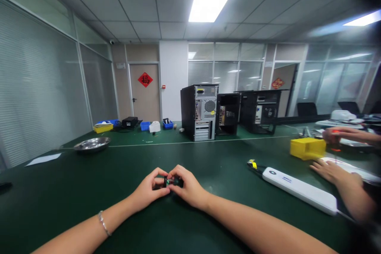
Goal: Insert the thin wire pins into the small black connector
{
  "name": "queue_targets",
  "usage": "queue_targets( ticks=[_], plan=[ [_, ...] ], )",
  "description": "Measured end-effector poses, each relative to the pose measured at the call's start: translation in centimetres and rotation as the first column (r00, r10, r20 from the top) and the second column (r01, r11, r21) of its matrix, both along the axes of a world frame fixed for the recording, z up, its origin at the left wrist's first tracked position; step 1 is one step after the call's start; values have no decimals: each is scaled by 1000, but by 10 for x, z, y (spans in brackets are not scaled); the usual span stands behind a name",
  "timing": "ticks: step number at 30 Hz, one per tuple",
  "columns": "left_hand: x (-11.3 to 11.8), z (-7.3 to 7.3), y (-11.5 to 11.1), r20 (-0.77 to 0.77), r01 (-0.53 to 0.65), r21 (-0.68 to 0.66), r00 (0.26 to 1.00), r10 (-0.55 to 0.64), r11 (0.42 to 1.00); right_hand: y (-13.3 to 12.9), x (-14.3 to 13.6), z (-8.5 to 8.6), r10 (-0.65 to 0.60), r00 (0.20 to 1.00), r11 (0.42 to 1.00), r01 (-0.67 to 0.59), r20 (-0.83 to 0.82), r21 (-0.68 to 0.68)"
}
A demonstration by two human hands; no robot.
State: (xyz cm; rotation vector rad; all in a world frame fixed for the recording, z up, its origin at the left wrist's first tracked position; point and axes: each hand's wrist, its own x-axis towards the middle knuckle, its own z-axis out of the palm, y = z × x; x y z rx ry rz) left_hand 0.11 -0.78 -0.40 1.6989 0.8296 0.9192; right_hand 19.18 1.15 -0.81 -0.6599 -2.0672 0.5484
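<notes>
Just above the green tabletop, near the front middle, my two hands meet around a small black-and-green part point(168, 181). My left hand point(150, 187) is closed, thumb and fingers pinching the dark left end of it. The fingers of my right hand point(190, 187) are closed on its right side, fingertips touching those of the left. The fingers cover much of the part, and it is too small to tell its exact kind. A silvery bracelet point(104, 223) circles my left wrist.
To the right lies a white power strip point(300, 190); beyond it a yellow bin point(308, 149) stands near a co-worker's hands point(336, 174). Computer cases point(205, 113) stand at the back. A metal dish point(92, 145), paper point(44, 159) and small blue bins point(145, 126) are leftward.
</notes>
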Motion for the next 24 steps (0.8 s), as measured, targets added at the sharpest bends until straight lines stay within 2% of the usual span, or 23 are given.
queue_targets(
  ticks=[3,8,13,20,24],
  plan=[
    [1,1,1,65,21,-44,998,-19,999,0,0,0,-4,1000,1000,4,4,20],
    [3,0,3,50,-25,-39,998,27,999,0,-1,-1,4,1000,999,-5,31,46],
    [2,-1,6,62,-79,-13,995,80,997,2,-1,-2,13,1000,1000,-13,0,14],
    [0,-3,7,110,-87,-17,990,88,996,6,-1,-1,-15,999,1000,15,-31,-6],
    [-3,-3,7,87,-128,-1,988,128,992,6,-2,-1,-5,1000,1000,5,-25,-9]
  ],
)
